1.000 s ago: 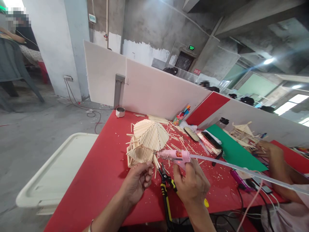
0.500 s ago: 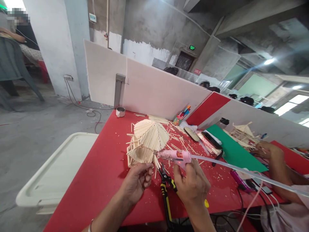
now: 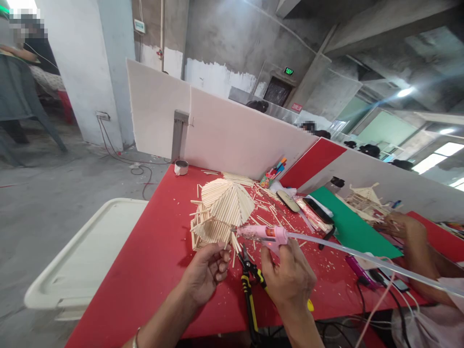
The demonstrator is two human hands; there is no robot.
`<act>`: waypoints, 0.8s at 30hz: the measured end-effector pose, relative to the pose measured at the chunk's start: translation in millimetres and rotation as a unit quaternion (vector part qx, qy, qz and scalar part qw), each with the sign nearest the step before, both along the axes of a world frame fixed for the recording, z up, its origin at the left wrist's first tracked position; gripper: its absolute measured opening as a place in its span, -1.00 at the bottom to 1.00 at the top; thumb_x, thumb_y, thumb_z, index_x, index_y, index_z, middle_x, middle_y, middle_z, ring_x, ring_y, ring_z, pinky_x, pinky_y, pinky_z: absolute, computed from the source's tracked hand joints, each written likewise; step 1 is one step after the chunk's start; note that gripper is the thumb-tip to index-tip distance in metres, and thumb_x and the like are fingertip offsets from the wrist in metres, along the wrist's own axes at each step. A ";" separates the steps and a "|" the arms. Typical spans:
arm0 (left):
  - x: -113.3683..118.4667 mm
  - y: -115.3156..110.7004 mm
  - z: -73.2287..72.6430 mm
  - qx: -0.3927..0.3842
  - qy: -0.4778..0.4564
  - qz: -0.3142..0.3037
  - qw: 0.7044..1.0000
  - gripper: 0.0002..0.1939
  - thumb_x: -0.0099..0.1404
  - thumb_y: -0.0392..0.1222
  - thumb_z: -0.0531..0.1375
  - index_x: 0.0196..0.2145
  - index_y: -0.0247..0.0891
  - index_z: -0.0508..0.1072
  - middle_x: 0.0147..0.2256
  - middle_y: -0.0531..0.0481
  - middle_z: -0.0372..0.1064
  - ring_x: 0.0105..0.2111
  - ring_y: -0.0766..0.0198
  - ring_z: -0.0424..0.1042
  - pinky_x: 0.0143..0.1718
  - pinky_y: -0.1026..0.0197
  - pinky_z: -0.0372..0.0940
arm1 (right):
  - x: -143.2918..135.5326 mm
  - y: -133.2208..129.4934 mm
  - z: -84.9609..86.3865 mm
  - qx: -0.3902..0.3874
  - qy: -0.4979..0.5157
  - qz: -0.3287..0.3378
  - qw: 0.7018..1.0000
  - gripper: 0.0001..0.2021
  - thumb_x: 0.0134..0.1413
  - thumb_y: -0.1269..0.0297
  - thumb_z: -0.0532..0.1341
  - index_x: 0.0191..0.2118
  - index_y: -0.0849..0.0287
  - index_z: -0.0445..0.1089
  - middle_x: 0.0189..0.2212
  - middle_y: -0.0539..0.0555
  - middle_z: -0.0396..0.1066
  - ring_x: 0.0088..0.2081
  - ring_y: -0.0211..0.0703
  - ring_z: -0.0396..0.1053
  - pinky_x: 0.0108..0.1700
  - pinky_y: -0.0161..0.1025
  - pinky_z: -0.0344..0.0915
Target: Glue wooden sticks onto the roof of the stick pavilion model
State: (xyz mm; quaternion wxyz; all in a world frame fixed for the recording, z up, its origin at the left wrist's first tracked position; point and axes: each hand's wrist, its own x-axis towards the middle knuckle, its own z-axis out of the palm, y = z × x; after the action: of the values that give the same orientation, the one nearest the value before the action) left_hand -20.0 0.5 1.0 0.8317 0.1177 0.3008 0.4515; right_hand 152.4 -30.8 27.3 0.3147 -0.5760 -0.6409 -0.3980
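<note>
Right hand [image 3: 288, 275], in the head view, is wrapped around the handle of a pink glue gun [image 3: 263, 233], a long translucent glue stick [image 3: 333, 245] trailing from its back. Its nozzle meets the lower roof edge of a stick house [image 3: 230, 205] on the red worktop [image 3: 145, 290]; contact cannot be told. The left hand [image 3: 206, 273] has thumb and forefinger pinched on a thin stick [image 3: 227, 240] at that edge. Yellow-and-black cutters [image 3: 248, 292] lie between both hands.
</note>
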 end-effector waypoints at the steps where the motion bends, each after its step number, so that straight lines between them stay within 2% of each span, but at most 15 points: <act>1: -0.3 -0.7 0.3 0.002 0.003 -0.004 1.000 -0.88 -0.05 -0.27 0.28 -0.54 -0.39 0.45 -0.64 0.07 0.28 -0.71 0.50 0.10 -0.71 0.41 -0.09 | 0.2 0.0 -0.1 0.000 0.000 0.000 1.000 -0.87 0.14 0.28 0.16 -0.23 0.22 0.30 -0.39 0.09 0.41 -0.38 -0.17 0.33 -0.33 -0.30 0.20; 9: 1.2 -9.1 -1.7 -0.003 0.018 -0.006 1.000 -0.85 -0.07 -0.26 0.29 -0.51 -0.40 0.46 -0.63 0.06 0.29 -0.71 0.50 0.11 -0.71 0.40 -0.11 | 1.0 -7.8 5.0 0.019 -0.018 -0.010 1.000 -0.88 0.14 0.25 0.17 -0.28 0.20 0.30 -0.44 0.08 0.40 -0.42 -0.17 0.33 -0.36 -0.29 0.20; 14: 4.6 -11.1 -6.5 0.004 0.006 0.000 1.000 -0.82 -0.07 -0.24 0.32 -0.55 -0.33 0.37 -0.64 0.08 0.29 -0.71 0.50 0.11 -0.71 0.41 -0.11 | 1.2 -15.4 15.2 -0.001 -0.050 -0.002 0.999 -0.80 0.16 0.23 0.16 -0.16 0.25 0.32 -0.38 0.11 0.43 -0.38 -0.16 0.36 -0.35 -0.29 0.21; 19: 4.4 -10.5 -8.0 -0.005 -0.009 0.006 1.000 -0.82 -0.07 -0.25 0.31 -0.53 -0.34 0.37 -0.64 0.09 0.29 -0.70 0.51 0.11 -0.71 0.41 -0.09 | 0.3 -18.7 20.8 0.003 -0.070 0.001 0.998 -0.83 0.15 0.23 0.16 -0.23 0.23 0.33 -0.44 0.09 0.42 -0.42 -0.16 0.35 -0.38 -0.28 0.19; 24: 1.3 -11.0 -12.1 0.001 -0.019 0.011 1.000 -0.84 -0.03 -0.25 0.30 -0.52 -0.34 0.39 -0.63 0.07 0.30 -0.70 0.50 0.11 -0.71 0.42 -0.09 | -4.6 -17.5 21.8 0.001 -0.086 0.001 0.996 -0.83 0.16 0.22 0.14 -0.23 0.23 0.34 -0.37 0.11 0.44 -0.40 -0.16 0.36 -0.38 -0.28 0.20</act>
State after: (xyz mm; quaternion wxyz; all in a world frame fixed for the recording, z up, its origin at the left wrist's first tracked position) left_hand -18.7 -10.5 -11.1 0.8323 0.1071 0.2856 0.4629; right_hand 147.8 -48.2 49.1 0.2589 -0.5389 -0.6657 -0.4464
